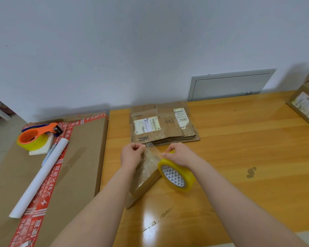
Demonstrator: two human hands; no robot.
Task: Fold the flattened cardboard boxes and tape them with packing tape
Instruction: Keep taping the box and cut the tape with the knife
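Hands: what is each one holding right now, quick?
Left hand: closed, fingers pinching the free end of the tape strip.
Right hand: closed, gripping the tape roll.

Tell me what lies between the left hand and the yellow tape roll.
In the head view, a pulled-out strip of clear tape spans from the left hand to the yellow tape roll, above a brown cardboard box.

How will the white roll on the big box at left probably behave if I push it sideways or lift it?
The white roll is a long cylinder lying flat on the large box, so a sideways push would probably make it roll. It looks like rolled paper, so it is likely light and may dent under a hard squeeze.
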